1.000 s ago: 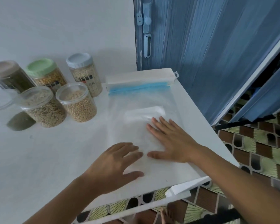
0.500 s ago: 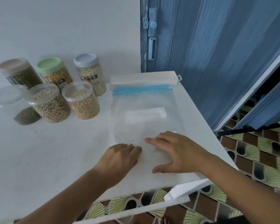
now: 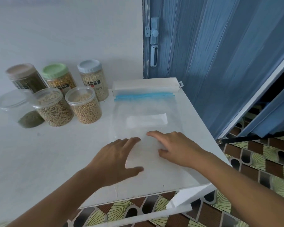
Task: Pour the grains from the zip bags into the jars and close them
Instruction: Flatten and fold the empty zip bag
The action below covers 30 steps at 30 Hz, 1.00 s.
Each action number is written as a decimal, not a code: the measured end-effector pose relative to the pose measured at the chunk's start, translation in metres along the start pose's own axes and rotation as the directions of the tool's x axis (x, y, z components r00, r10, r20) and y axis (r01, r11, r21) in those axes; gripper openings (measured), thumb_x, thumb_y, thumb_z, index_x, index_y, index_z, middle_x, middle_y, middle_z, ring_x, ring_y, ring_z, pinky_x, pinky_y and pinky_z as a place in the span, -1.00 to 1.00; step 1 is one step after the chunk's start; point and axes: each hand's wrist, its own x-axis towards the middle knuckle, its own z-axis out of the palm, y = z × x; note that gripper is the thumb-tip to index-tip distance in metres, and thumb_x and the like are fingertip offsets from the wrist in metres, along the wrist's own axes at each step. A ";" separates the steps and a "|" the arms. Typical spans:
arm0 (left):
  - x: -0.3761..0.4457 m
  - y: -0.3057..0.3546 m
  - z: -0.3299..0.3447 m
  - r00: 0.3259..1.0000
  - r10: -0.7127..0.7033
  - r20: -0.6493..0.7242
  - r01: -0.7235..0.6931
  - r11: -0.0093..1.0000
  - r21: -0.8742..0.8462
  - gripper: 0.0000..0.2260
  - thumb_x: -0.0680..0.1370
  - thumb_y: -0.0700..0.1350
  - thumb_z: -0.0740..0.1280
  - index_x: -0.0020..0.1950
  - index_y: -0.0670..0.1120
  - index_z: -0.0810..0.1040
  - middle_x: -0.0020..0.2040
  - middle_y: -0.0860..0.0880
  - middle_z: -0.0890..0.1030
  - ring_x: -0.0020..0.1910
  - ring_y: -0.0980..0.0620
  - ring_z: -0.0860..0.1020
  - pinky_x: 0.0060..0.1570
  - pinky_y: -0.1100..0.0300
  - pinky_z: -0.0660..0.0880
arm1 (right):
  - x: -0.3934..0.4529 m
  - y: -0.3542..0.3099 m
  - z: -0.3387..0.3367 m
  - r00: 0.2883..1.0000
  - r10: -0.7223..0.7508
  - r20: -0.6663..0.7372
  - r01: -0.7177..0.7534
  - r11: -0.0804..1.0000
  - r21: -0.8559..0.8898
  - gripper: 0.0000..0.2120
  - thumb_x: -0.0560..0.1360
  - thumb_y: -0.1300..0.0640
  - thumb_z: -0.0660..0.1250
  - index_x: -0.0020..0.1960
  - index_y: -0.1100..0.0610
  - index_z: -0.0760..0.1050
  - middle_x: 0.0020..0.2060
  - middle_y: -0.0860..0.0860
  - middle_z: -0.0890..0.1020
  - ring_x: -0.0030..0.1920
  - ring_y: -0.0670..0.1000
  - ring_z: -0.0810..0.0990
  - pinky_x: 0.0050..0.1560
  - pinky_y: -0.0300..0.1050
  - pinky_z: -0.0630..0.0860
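Both hands flat on empty zip bag (image 3: 146,118), jars (image 3: 69,99) left

White table (image 3: 39,161); white box (image 3: 146,85); blue folding door (image 3: 220,54); patterned floor (image 3: 261,161).

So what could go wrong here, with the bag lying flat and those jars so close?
The empty zip bag lies near the table's front edge; both hands, left hand and right hand, rest on it, so a slide could carry it off. The soybean jar stands close to the bag and could be knocked by a sweep of the left hand.
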 end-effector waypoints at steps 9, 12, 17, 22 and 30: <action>0.022 -0.003 -0.023 0.990 -0.054 0.131 0.046 0.997 0.061 -0.54 0.63 -0.03 0.31 0.46 0.14 0.21 0.01 0.01 0.62 -0.10 -0.08 0.60 0.00 0.07 0.53 | 0.008 0.009 -0.018 0.990 0.033 0.139 -0.046 0.995 0.093 -0.44 0.58 -0.04 0.36 0.50 -0.30 0.23 0.24 -0.02 0.56 0.24 0.00 0.55 0.23 0.04 0.55; 0.043 -0.018 -0.044 0.944 -0.125 0.304 0.156 0.985 -0.079 -0.56 0.62 0.01 0.38 0.43 0.20 0.29 0.06 0.08 0.56 -0.02 0.06 0.56 -0.04 0.17 0.45 | 0.012 0.014 -0.040 0.982 -0.025 0.189 0.045 0.993 -0.105 -0.37 0.57 -0.14 0.40 0.58 -0.19 0.25 0.34 -0.13 0.44 0.33 -0.06 0.45 0.33 -0.07 0.44; 0.078 -0.041 -0.057 0.840 -0.156 0.520 0.340 0.898 -0.281 -0.52 0.55 0.04 0.51 0.42 0.17 0.43 0.20 0.17 0.52 0.17 0.11 0.53 0.11 0.23 0.46 | 0.041 0.025 -0.065 0.966 0.016 0.260 -0.012 1.000 -0.018 -0.59 0.62 -0.09 0.35 0.46 -0.21 0.46 0.30 -0.21 0.59 0.25 -0.08 0.54 0.33 -0.03 0.48; 0.089 -0.040 -0.058 0.872 -0.193 0.450 0.289 0.945 -0.154 -0.48 0.57 0.14 0.47 0.49 0.15 0.41 0.35 0.10 0.49 0.24 0.09 0.48 0.21 0.20 0.42 | 0.068 0.052 -0.053 0.910 0.070 0.410 -0.126 0.986 0.112 -0.88 0.63 -0.06 0.33 0.10 -0.15 0.63 0.00 -0.12 0.70 0.06 0.03 0.64 0.30 0.06 0.53; 0.080 -0.042 -0.060 0.937 -0.137 0.322 0.180 0.978 -0.108 -0.50 0.55 0.17 0.48 0.46 0.25 0.44 0.29 0.15 0.53 0.16 0.18 0.47 -0.02 0.34 0.36 | 0.073 0.061 -0.053 0.882 0.048 0.469 -0.198 0.941 0.276 -0.87 0.65 0.02 0.35 0.05 -0.11 0.69 -0.01 -0.14 0.72 -0.02 -0.10 0.62 0.14 -0.13 0.48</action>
